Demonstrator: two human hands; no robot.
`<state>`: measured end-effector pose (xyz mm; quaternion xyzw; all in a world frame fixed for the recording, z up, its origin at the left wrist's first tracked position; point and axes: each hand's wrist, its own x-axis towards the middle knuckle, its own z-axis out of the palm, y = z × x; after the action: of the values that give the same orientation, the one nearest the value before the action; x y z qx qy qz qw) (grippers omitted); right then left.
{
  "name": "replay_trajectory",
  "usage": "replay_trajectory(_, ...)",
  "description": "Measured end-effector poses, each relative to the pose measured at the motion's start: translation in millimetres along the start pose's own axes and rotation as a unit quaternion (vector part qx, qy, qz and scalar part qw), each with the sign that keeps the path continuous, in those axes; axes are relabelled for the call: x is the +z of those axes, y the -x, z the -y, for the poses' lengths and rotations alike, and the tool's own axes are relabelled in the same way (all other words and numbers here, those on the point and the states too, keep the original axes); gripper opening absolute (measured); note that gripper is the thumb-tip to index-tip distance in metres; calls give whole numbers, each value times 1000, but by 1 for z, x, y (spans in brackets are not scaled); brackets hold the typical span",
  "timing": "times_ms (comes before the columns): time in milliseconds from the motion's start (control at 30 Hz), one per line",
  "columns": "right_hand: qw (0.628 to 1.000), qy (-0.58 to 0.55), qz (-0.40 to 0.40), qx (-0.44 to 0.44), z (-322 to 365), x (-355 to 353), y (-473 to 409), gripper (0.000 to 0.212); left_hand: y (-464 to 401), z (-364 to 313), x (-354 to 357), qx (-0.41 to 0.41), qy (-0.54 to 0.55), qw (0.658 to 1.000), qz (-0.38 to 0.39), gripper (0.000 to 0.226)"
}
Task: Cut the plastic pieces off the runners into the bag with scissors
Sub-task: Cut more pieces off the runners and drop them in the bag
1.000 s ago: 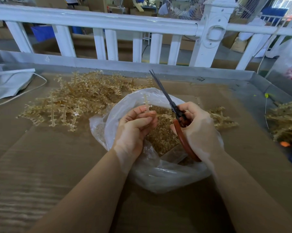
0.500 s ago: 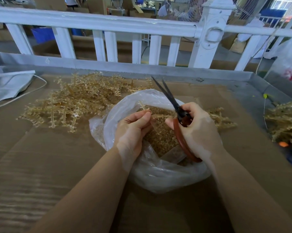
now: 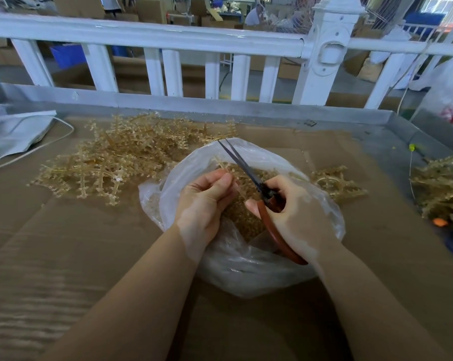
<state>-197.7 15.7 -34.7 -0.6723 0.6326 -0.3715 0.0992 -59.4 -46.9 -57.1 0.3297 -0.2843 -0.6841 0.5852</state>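
A clear plastic bag [image 3: 246,269] lies open on the cardboard, holding a heap of small amber cut pieces [image 3: 243,217]. Over its mouth my left hand [image 3: 207,199] pinches a thin amber runner [image 3: 221,162] between thumb and fingers. My right hand [image 3: 295,214] grips scissors [image 3: 246,168] with red-brown handles; the dark blades are slightly apart and point up and away, just right of the runner. A large pile of uncut runners [image 3: 116,157] lies left of the bag, and a smaller bunch [image 3: 335,181] sits at its right.
A cardboard sheet [image 3: 64,256] covers the metal tray table, whose raised rim [image 3: 220,108] runs along the back. A white railing [image 3: 168,40] stands behind. Grey fabric with a white cord [image 3: 14,134] lies far left. More runners [image 3: 444,183] pile at the right edge.
The runner in my left hand has tilted from upright toward the scissors. The blades opened from shut and have since narrowed to a small gap.
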Motion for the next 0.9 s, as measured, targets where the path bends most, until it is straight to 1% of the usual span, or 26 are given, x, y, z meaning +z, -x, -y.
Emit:
replay_trajectory(100, 1000, -8, 2, 11, -2, 2, -1, 32, 1, 0, 0, 1, 4, 1000, 9, 11)
replay_trajectory(200, 999, -20, -30, 16, 2, -3, 1, 29, 2, -1, 1, 6, -1, 1000, 3, 13)
replay_trajectory(267, 998, -19, -59, -2, 9, -9, 3, 26, 2, 0, 3, 9, -6, 1000, -4, 15)
replay_trajectory(333, 997, -33, -62, -29, 19, -15, 6, 27, 2, 0, 4, 12, -11, 1000, -10, 15)
replay_trajectory(400, 996, -43, -50, -60, 28, -18, 10, 25, 1, 0, 5, 12, -9, 1000, -9, 13)
replay_trajectory(467, 996, -20, -38, -72, 32, -16, 13, 27, 2, 0, 4, 7, 2, 1000, -7, 11)
replay_trajectory(600, 999, 7, -26, -43, 20, -10, 6, 29, 3, -2, 4, 2, -3, 1000, 7, 17)
replay_trajectory(733, 1000, 13, 15, -11, 4, -7, 1, 30, 4, -3, 1, -4, -8, 1000, 22, 20)
replay_trajectory(833, 999, 3, 49, -7, -2, -4, 1, 30, 4, -4, 1, -4, 1, 999, 32, 20)
replay_trajectory(900, 998, 2, 55, -14, -4, -3, 2, 28, 5, -4, 1, -3, 6, 1000, 30, 17)
